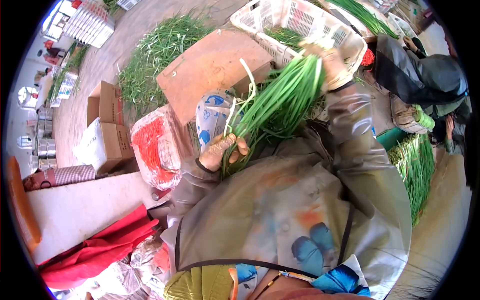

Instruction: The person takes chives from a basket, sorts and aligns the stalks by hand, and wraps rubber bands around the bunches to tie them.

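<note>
A bunch of long green chives (285, 95) slants across my lap, its pale ends up at the right and its leaves hanging down to the left. My right hand (334, 67), in a thin glove and blurred, is closed around the pale end. My left hand (224, 151), also gloved, has its fingers curled on the leaves at the lower end. A pale yellowish leaf (249, 77) sticks up from the bunch near that hand. Just beyond the bunch is a flat brown board (215, 65).
A white plastic crate (300, 20) with some greens stands ahead. Loose greens (160, 55) are heaped on the floor. To the left are red ties (152, 150) on a package and a cardboard box (112, 135). Stacked chives (415, 170) and a person (425, 75) are at right.
</note>
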The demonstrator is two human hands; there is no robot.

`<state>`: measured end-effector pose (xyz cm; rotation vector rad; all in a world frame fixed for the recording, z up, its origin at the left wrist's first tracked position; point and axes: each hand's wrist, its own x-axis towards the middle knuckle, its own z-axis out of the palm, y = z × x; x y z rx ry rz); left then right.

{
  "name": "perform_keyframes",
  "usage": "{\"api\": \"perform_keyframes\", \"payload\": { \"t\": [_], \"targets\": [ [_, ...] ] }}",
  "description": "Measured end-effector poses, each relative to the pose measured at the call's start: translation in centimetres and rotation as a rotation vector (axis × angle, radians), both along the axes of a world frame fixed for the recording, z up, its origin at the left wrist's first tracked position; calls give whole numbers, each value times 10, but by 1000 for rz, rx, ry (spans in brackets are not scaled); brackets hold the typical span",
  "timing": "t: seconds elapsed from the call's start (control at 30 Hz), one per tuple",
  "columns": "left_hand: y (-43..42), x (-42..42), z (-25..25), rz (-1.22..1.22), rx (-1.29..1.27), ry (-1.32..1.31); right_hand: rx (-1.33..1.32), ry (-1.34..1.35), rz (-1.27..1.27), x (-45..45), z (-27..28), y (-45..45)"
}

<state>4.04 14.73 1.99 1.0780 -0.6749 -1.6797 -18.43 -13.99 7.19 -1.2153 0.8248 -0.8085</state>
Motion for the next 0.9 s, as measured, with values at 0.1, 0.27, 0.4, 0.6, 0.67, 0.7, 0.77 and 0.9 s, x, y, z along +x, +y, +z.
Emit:
{"api": "perform_keyframes", "payload": {
  "t": [0.1, 0.27, 0.4, 0.6, 0.67, 0.7, 0.77, 0.9],
  "targets": [
    [14, 18, 2, 33, 1, -60, -268, 364, -345, -31, 1, -43],
    [40, 47, -14, 205, -16, -34, -590, 750, -630, -57, 0, -62],
    [41, 51, -16, 212, -83, 13, -585, 233, 38, -43, -10, -34],
    [27, 36, 2, 61, -39, -68, -187, 109, 334, 10, -10, 3],
    [25, 31, 0, 37, -85, -106, -151, -72, 337, 28, -3, 24],
    [24, 29, 0, -20, -57, -106, -116, -48, 389, 36, 4, 31],
    [22, 27, 2, -139, -24, -124, -35, -52, 460, 54, -9, 33],
    [14, 16, 10, -254, 4, -103, 50, -67, 722, 71, -33, 39]
  ]
}}
